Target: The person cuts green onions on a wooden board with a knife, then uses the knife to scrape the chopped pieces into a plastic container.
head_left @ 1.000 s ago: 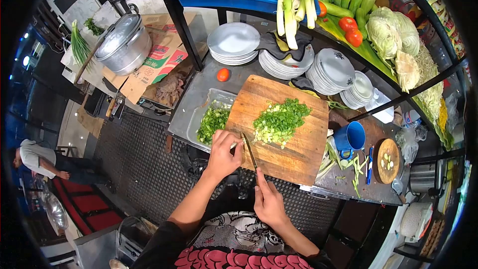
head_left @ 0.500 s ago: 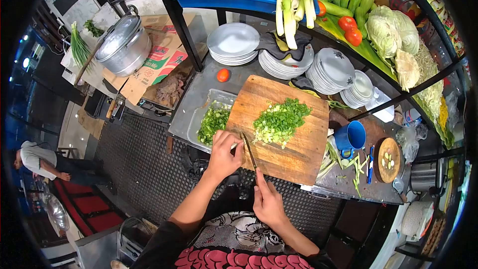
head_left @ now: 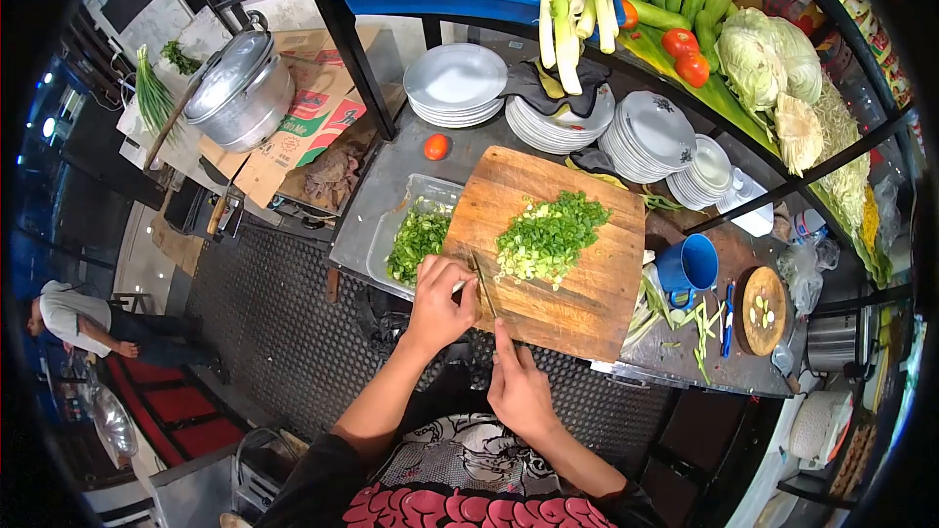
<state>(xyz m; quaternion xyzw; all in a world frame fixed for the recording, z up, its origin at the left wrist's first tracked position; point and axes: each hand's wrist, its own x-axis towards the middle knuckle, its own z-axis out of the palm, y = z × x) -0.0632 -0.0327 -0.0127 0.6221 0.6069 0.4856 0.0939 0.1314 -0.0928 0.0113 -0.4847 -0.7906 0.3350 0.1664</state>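
A wooden cutting board (head_left: 577, 308) lies on the metal counter, bearing a pile of chopped green onion (head_left: 556, 233). My left hand (head_left: 442, 301) is curled at the board's lower left edge, its fingers pinched together; what they hold is mostly hidden. Just right of those fingers is the dark blade of a knife (head_left: 485, 284), its tip pointing up and left. My right hand (head_left: 518, 386) grips the knife from below, with the index finger stretched along it. Left of the board, a clear plastic container (head_left: 380, 243) holds more chopped greens (head_left: 419, 246).
Stacked plates (head_left: 456, 78) line the back, with a tomato (head_left: 436, 147) in front. A blue mug (head_left: 688, 264) and a round board (head_left: 761, 311) stand right. Vegetables fill the blue tray (head_left: 440, 2) above. A pot (head_left: 242, 98) and a person (head_left: 78, 318) are left.
My right hand has shifted slightly down and left, and the knife has turned a little in it. My left hand stays nearly in place. The view has moved slightly.
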